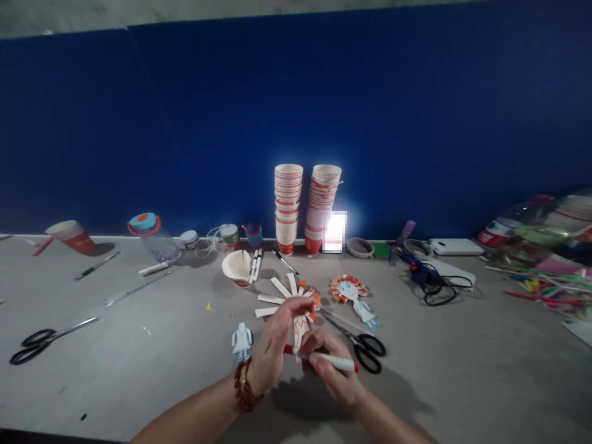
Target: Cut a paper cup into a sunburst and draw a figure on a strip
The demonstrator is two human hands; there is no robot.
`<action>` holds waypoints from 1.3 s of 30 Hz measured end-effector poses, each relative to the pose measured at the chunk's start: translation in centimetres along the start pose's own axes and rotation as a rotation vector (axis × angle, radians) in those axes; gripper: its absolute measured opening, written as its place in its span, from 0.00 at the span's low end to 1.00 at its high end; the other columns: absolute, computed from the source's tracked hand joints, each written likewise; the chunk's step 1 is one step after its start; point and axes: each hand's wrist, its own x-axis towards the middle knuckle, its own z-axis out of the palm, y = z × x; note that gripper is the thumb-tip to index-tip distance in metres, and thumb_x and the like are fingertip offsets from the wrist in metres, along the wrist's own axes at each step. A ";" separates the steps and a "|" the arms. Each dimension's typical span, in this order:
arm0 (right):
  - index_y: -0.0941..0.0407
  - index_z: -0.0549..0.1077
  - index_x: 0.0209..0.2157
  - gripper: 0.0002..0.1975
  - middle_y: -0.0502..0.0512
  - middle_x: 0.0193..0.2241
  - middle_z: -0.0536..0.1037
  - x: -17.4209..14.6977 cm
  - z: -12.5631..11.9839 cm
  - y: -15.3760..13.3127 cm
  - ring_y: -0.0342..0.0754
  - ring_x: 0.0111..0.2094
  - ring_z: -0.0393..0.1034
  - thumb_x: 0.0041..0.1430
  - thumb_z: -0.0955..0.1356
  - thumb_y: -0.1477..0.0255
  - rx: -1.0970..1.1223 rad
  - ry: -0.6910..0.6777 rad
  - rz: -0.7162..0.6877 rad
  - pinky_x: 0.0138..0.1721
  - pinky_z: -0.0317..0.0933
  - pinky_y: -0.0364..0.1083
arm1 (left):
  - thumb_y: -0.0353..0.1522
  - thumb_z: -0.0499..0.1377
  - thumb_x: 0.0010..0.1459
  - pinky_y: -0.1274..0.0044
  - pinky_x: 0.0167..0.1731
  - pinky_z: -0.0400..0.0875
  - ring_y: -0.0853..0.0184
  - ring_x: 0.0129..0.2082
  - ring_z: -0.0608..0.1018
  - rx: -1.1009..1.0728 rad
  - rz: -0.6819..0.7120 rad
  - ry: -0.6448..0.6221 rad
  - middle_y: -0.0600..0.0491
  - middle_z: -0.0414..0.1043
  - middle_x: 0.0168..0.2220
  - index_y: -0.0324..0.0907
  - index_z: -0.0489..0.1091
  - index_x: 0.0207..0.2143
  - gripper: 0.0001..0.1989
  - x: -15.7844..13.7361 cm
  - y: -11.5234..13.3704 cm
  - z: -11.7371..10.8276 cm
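Note:
My right hand is closed around a red marker with a white barrel and red end. The marker's other red end lies against the palm side of my left hand, whose fingers stretch forward, slightly curved. Between my hands is a white paper doll cutout with red lines drawn on it. Just beyond lies a paper cup cut into spread strips, some coloured orange, partly hidden by my left fingers. Scissors with black handles lie beside my right hand. A blue-outlined doll cutout is left of my left hand.
A finished-looking paper doll lies ahead right. Two paper cup stacks stand by the blue partition. Left are another pair of scissors, a ruler and a bottle. Right are a glue gun and coloured sticks.

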 end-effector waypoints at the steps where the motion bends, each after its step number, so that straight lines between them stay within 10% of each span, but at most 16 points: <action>1: 0.54 0.71 0.30 0.09 0.51 0.26 0.75 0.8 -1.1 -0.6 0.46 0.27 0.69 0.63 0.64 0.67 -0.120 -0.030 -0.077 0.31 0.63 0.44 | 0.47 0.47 0.67 0.64 0.57 0.61 0.54 0.57 0.69 0.057 0.025 0.046 0.43 0.67 0.57 0.41 0.68 0.55 0.25 0.5 0.1 -0.4; 4: 0.54 0.73 0.40 0.07 0.55 0.35 0.78 3.9 -5.1 -1.4 0.48 0.35 0.72 0.64 0.64 0.72 -0.572 0.098 -0.174 0.39 0.64 0.45 | 0.44 0.49 0.67 0.67 0.56 0.62 0.58 0.56 0.69 0.146 -0.006 0.257 0.45 0.67 0.57 0.43 0.70 0.51 0.20 1.4 0.1 -1.7; 9: 0.54 0.74 0.48 0.18 0.59 0.43 0.78 9.0 -10.6 1.4 0.52 0.45 0.70 0.57 0.65 0.83 -1.407 -0.379 -0.038 0.47 0.62 0.49 | 0.46 0.54 0.63 0.76 0.35 0.70 0.66 0.33 0.74 0.097 -0.257 0.155 0.51 0.73 0.33 0.42 0.72 0.37 0.17 -0.7 -1.1 -2.2; 14: 0.55 0.74 0.48 0.19 0.60 0.42 0.79 9.8 -10.6 2.7 0.53 0.44 0.71 0.58 0.64 0.84 -1.460 -0.362 -0.008 0.46 0.63 0.49 | 0.55 0.57 0.53 0.81 0.16 0.62 0.72 0.18 0.70 0.008 -0.690 -0.002 0.56 0.69 0.24 0.42 0.65 0.32 0.25 -3.4 -2.2 -2.3; 18: 0.56 0.76 0.39 0.11 0.59 0.34 0.79 5.5 -7.9 1.1 0.52 0.35 0.74 0.65 0.61 0.74 -1.242 -0.038 0.152 0.37 0.64 0.47 | 0.56 0.61 0.47 0.81 0.11 0.62 0.71 0.16 0.72 -0.074 -0.840 -0.039 0.53 0.72 0.31 0.43 0.63 0.38 0.29 -4.1 -2.4 -3.1; 23: 0.54 0.71 0.28 0.13 0.47 0.17 0.74 0.4 -4.4 1.7 0.43 0.11 0.65 0.62 0.63 0.62 -0.491 -0.212 0.679 0.12 0.51 0.39 | 0.51 0.64 0.47 0.80 0.15 0.67 0.69 0.22 0.76 -0.220 -0.899 -0.026 0.49 0.74 0.39 0.43 0.64 0.49 0.32 -3.4 -2.8 -2.8; 33: 0.53 0.62 0.32 0.16 0.44 0.16 0.74 0.0 -2.2 3.1 0.39 0.10 0.59 0.55 0.65 0.55 -0.148 -0.020 0.683 0.10 0.45 0.36 | 0.56 0.62 0.47 0.84 0.13 0.42 0.79 0.12 0.57 -0.292 -0.833 0.184 0.60 0.66 0.20 0.42 0.69 0.38 0.28 -2.2 -4.4 0.0; 39: 0.53 0.60 0.32 0.21 0.44 0.17 0.74 -0.9 -0.9 2.3 0.37 0.11 0.58 0.54 0.67 0.50 -0.044 -0.068 0.660 0.11 0.47 0.36 | 0.53 0.63 0.49 0.79 0.21 0.65 0.70 0.20 0.72 -0.254 -0.654 0.211 0.54 0.73 0.25 0.38 0.72 0.34 0.26 -1.7 -4.1 0.5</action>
